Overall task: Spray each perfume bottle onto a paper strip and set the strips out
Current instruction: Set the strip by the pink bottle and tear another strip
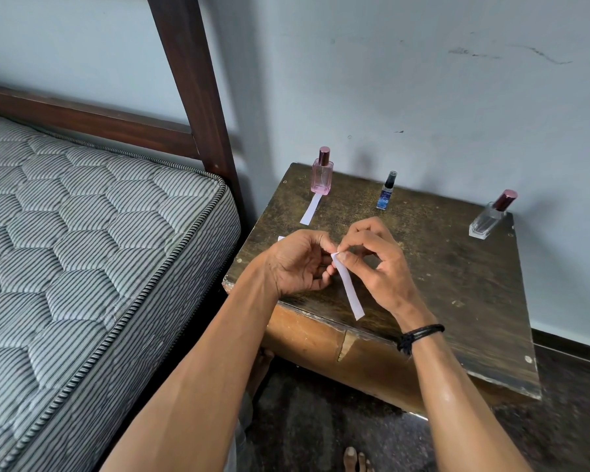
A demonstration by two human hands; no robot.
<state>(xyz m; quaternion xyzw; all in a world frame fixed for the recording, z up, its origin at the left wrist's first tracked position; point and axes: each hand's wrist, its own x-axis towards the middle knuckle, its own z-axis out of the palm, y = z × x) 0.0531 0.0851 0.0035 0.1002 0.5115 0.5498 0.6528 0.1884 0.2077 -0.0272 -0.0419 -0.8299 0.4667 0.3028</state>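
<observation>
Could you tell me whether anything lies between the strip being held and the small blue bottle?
Nothing visible does. The left hand and right hand pinch the strip above the table, and only bare wood runs from there to the blue bottle.

Pretty minimal look tbh. Both forearms are bare all the way down to the left hand [298,264] and right hand [378,264], with veins showing on the left one. The one accessory is a black cord bracelet [419,335] on the right wrist, a few thin strands with a knot. Bare foot [355,459] at the bottom edge, plus some grey fabric [241,441], garment unclear.
</observation>
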